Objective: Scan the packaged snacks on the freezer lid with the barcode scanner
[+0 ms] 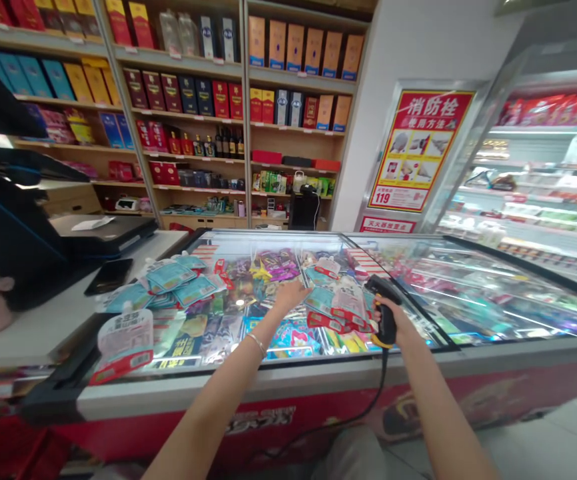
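The left hand [291, 295] hangs over the freezer's glass top with its fingers loosely bent and pointing right; nothing shows clearly in it, and I cannot tell whether the fingertips touch a pouch. The right hand [392, 319] is wrapped around the grip of a black and yellow scanner [387, 327], its head tipped up and to the left, its cable [384, 377] dropping down the freezer front. Between the two hands lies the right pile of pouches [341, 301]: just to the right of the left fingertips, and directly left of the scanner, so both hands are near it, on opposite sides. The pouches overlap, and the front ones lie roughly lengthwise away from the person, red ends nearest the body. Well apart to the left, beyond the left hand's side, sits a second heap of blue-faced pouches [176, 280]; a single pouch [127, 337] lies nearer the freezer's front corner, spout pointing away, red end close. Farther left, a phone [110, 277] rests on the counter [28, 331].
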Demonstrator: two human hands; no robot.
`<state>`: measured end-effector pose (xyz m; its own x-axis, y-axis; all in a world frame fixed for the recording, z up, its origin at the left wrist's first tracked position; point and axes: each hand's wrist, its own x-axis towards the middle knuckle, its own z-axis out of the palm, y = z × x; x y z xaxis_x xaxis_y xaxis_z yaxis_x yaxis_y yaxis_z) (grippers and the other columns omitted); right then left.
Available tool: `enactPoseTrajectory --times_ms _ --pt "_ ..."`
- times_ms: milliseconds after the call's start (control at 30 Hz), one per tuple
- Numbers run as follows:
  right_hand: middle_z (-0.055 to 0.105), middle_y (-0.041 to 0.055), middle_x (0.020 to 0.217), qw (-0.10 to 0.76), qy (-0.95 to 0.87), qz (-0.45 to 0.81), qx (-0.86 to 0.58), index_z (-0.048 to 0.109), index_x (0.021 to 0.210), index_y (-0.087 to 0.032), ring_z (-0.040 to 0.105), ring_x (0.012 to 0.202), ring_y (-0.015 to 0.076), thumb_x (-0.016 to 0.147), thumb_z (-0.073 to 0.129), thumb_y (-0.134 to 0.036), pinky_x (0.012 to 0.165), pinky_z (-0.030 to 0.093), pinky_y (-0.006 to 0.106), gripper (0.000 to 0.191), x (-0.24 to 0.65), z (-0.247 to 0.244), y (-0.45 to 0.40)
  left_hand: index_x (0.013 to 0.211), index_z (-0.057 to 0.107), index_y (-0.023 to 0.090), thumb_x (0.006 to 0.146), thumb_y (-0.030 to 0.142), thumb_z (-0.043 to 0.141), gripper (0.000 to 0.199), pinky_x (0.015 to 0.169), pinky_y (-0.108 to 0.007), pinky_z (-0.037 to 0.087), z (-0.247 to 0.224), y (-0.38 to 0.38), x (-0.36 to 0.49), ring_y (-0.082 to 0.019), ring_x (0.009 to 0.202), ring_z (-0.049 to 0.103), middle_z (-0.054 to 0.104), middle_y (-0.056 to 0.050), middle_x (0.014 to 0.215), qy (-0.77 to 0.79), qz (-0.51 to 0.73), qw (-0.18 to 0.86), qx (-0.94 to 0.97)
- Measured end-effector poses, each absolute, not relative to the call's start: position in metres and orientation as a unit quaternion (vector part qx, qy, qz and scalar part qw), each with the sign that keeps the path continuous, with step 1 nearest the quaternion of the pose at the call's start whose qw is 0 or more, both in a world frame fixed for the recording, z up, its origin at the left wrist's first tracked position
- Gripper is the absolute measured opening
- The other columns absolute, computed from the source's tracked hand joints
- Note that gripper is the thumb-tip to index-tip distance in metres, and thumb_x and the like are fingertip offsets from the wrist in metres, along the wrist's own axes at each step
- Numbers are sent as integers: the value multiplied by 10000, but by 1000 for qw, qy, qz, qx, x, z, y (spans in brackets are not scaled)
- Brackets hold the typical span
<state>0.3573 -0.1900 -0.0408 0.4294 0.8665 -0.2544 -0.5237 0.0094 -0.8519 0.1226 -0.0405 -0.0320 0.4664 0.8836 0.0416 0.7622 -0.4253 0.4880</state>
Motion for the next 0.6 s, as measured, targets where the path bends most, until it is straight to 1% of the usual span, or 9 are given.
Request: enactPoseTrajectory --times_ms 100,200,300,367,433,500,600 --pt "552 -22 521 699 -148 498 -491 536 692 -172 468 368 63 710 683 -176 318 406 141 148 367 -57 -197 809 660 186 809 638 397 522 728 -317 454 -44 -44 133 -263 898 640 686 -113 895 498 105 209 835" --pt "565 -22 550 716 -141 498 -469 539 700 -173 463 376 54 703 686 -172 328 411 135 147 371 -66 -199 756 634 183 783 671 406 540 694 -301 443 -55 -43 135 -246 847 637 679 -98 848 493 107 219 835" --pt "565 -18 559 719 -151 502 -456 542 694 -178 462 383 55 700 689 -190 327 405 137 147 372 -69 -201 692 593 181 784 653 419 511 668 -280 425 -65 -38 133 -225 808 628 658 -76 780 472 126 227 842" --pt "561 -18 561 719 -160 498 -459 545 689 -179 463 388 56 698 692 -206 330 403 139 150 371 -68 -202 680 565 184 782 614 456 455 648 -270 415 -69 -35 133 -215 798 620 645 -64 763 457 154 228 845" --pt "553 -19 563 715 -173 489 -468 548 687 -179 464 387 58 693 696 -227 331 402 145 156 369 -66 -203 666 530 188 778 553 496 384 623 -261 412 -70 -34 133 -199 770 613 631 -49 732 440 187 252 841" --pt "547 -17 564 713 -182 481 -477 550 683 -175 463 385 60 689 697 -238 332 404 153 160 367 -64 -204 644 481 193 781 496 510 334 593 -249 420 -68 -35 132 -177 715 610 600 -22 654 416 208 326 823" --pt "555 -13 561 711 -176 478 -486 548 673 -168 469 386 59 693 691 -220 335 402 147 153 363 -62 -204 666 419 204 766 462 537 301 537 -248 456 -60 -37 128 -162 636 615 556 18 593 358 208 512 752"
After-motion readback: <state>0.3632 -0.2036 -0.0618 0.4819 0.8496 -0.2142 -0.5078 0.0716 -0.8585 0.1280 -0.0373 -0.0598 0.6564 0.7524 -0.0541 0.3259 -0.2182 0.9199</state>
